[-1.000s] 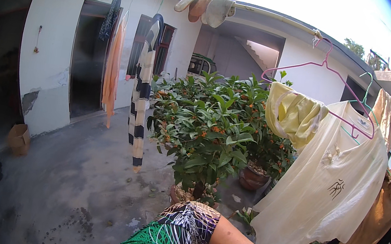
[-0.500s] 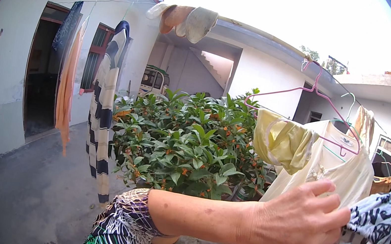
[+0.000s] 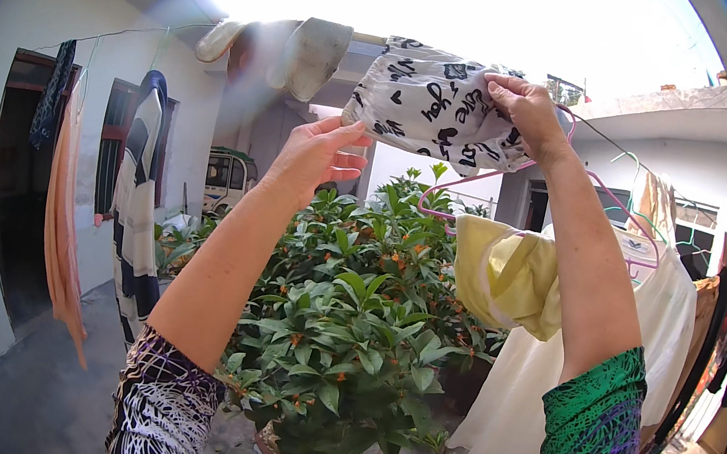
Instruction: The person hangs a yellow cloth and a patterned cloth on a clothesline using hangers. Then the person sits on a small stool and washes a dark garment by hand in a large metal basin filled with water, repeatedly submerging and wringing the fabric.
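- Printed cloth (image 3: 435,112) raised from lower right.
- Grip: left hand (image 3: 307,152) pinches lower-left corner, right hand (image 3: 532,119) pinches upper-right edge.
- Likely light, soft, floppy; hold by both ends.

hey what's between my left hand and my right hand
In the head view, a white cloth with black print spans the gap from your left hand to your right hand, with a leafy plant lower down.

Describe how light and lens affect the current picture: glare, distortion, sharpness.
Head view: the sky is washed out white, and pale flare veils the hanging items; head view: the fisheye leans the left doorway and blackens the corners; head view: left hand, right hand and printed white cloth look fairly sharp.
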The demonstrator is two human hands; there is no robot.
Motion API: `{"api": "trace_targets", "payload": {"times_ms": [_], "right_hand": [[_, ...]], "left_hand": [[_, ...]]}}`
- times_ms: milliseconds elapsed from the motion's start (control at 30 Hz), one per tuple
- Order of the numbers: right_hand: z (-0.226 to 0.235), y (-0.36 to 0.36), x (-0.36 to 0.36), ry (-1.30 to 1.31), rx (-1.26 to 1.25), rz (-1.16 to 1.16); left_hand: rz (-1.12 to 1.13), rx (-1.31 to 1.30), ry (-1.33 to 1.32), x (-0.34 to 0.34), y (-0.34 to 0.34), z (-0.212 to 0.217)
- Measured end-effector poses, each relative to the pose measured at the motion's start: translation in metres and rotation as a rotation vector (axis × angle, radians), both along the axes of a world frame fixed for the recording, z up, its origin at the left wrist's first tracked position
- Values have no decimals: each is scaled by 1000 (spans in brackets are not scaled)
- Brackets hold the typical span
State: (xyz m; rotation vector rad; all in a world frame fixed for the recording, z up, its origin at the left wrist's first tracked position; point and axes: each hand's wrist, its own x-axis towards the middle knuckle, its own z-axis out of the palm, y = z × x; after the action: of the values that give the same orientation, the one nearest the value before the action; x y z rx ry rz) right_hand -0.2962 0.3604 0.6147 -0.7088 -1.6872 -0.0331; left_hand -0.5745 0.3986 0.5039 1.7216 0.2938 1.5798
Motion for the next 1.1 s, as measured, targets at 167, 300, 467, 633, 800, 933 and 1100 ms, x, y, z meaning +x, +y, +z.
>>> {"api": "trace_targets", "payload": {"times_ms": [167,300,467,633,800,933,1100], "right_hand": [[-19,-24,22,285,53,561],[-45,-53,52,207,144,215],[-95,-73,84,-331,241,-509],[-138,-76,106,-735,107,-1105],[-142,-72,140,-771,30,-1112],[-148,-69,151,-717,8,-1039],[-139,-69,158,-612,-56,-738]], "left_hand": [[-156,79,-23,0,-3,-13],[-149,96,-87,10,-3,-28],[-21,-153,-24,30,13,-64],[192,-171,606,76,2,-69],[337,113,916,117,-11,-58],[514,267,1028,136,-17,-53],[390,16,769,150,5,-66]]}}
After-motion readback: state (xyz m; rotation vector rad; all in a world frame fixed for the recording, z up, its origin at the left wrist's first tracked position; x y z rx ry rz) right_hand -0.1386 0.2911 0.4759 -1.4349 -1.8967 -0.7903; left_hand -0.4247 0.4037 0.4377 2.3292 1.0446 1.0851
